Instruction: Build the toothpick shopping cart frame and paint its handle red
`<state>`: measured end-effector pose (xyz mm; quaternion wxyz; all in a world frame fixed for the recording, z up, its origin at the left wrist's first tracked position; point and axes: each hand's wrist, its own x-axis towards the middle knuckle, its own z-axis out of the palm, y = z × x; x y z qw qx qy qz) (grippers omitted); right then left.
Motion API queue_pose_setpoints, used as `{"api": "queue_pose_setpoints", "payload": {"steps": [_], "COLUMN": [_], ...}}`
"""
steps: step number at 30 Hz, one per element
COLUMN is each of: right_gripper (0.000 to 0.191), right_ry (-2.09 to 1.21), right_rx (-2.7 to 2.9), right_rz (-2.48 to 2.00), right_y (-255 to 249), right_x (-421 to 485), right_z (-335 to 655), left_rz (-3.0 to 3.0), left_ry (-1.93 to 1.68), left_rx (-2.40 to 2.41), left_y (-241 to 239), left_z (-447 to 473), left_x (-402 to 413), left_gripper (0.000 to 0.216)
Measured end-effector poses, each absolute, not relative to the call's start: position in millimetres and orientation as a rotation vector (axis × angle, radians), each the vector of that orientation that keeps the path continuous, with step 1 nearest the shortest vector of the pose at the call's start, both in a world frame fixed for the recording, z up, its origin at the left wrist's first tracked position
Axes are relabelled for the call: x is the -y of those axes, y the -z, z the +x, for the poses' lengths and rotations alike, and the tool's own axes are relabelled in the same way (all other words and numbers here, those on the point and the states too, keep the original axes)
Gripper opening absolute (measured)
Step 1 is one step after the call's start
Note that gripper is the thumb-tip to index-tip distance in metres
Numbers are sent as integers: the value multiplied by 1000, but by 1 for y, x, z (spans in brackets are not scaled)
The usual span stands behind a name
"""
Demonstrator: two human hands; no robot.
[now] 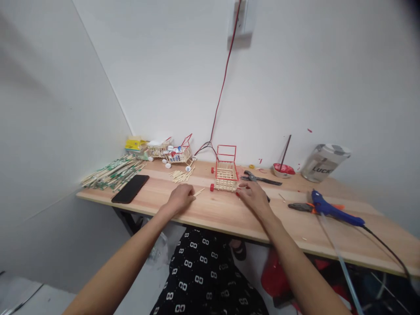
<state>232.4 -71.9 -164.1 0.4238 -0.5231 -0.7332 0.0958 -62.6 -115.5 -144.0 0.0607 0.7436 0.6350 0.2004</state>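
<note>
A miniature shopping cart (226,183) built of thin wooden sticks stands on the table in front of me, with red wheels and a red-painted handle frame and rim. My left hand (180,200) is closed, its fingertips pinching a short wooden stick (200,191) that points toward the cart. My right hand (254,198) has its fingers curled at the cart's near right corner, around the red wheel there. That wheel is mostly covered by the fingertips. Behind my left hand lies a loose pile of short sticks (181,176).
Pliers (262,179) lie behind my right hand. Farther right are a blue glue gun (334,211), more pliers (300,207), a red paint dish (285,169) and a jar (323,162). On the left are a phone (130,189), bundled sticks (113,173) and another small cart (180,154) holding caps.
</note>
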Motion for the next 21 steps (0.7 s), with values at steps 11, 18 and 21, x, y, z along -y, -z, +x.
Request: {"api": "queue_pose_setpoints", "payload": {"steps": [11, 18, 21], "right_gripper": [22, 22, 23], "right_ry": [-274, -339, -337], "right_rx": [1898, 1943, 1950], "right_rz": [-1330, -1404, -1396], "right_y": [169, 168, 169], "right_x": [76, 76, 75], "right_z": [237, 241, 243], "left_rz": [2380, 2395, 2372], "left_ry": [-747, -728, -720], "left_rx": [-1588, -1546, -1547], "left_y": [145, 153, 151], "left_z": [-51, -45, -46], "left_x": [20, 17, 17], "left_gripper": [21, 21, 20]}}
